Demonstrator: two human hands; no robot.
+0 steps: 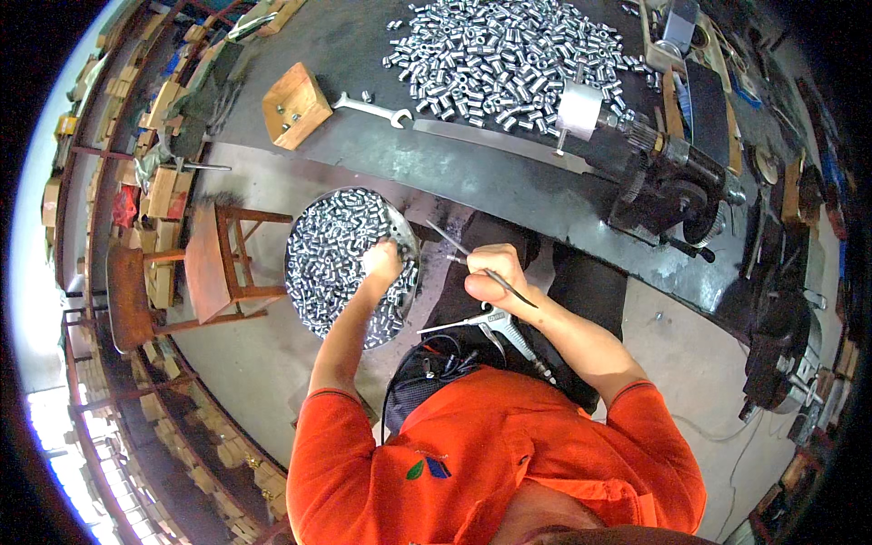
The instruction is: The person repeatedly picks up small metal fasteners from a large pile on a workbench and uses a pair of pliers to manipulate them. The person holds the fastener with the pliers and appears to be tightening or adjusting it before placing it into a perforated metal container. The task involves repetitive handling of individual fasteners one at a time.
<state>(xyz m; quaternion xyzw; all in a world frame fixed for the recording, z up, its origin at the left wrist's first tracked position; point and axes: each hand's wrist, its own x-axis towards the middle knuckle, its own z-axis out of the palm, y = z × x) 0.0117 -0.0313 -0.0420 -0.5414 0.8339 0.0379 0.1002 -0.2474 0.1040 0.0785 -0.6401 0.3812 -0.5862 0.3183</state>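
My left hand (382, 262) reaches into a round tub (405, 238) heaped with short shiny metal sleeves (331, 245). Its fingers look closed among the sleeves, and what they grip, if anything, is hidden. To the right of the tub, my right hand (495, 272) is closed around a thin, dark file (448, 237), whose long end slants up and left and whose narrow end sticks out past the wrist. A small metal piece (457, 260) shows at the fingertips of this hand. Below it, a grey air blow gun (509, 331) lies on my lap.
A dark metal workbench (381, 159) crosses ahead, bearing a large pile of sleeves (509, 59), an open-end wrench (372, 110) and a wooden box (297, 104). A chuck-fitted machine (672, 177) stands at its right. Left are a wooden stool (213, 263) and loaded shelves (100, 154).
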